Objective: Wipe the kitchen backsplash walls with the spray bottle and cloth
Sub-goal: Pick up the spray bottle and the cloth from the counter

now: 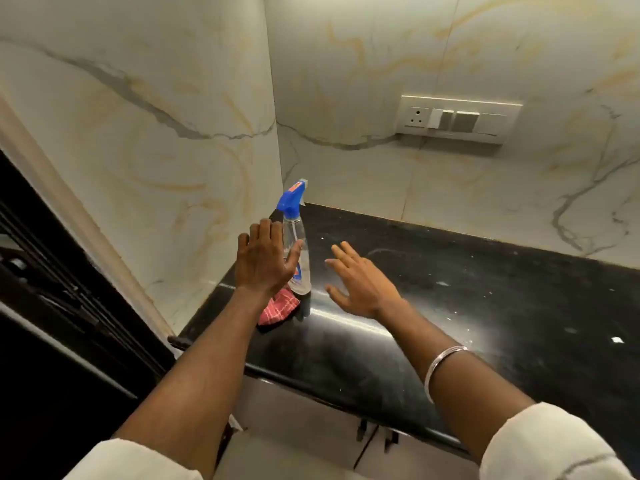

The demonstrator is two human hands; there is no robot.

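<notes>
A clear spray bottle [298,247] with a blue trigger head stands upright on the black countertop [450,306], near the corner of the marble backsplash walls [363,64]. A red checked cloth [278,308] lies crumpled at the bottle's foot, partly hidden by my left wrist. My left hand [265,259] is raised just left of the bottle, fingers straight, thumb in front of the bottle's body, holding nothing. To the right of the bottle my right hand [360,282] hovers over the counter with fingers spread and nothing in it.
A white switch and socket panel [457,119] sits on the back wall at the right. Dark framing [52,289] fills the left side. Cabinet doors [311,427] with handles lie below the counter's front edge.
</notes>
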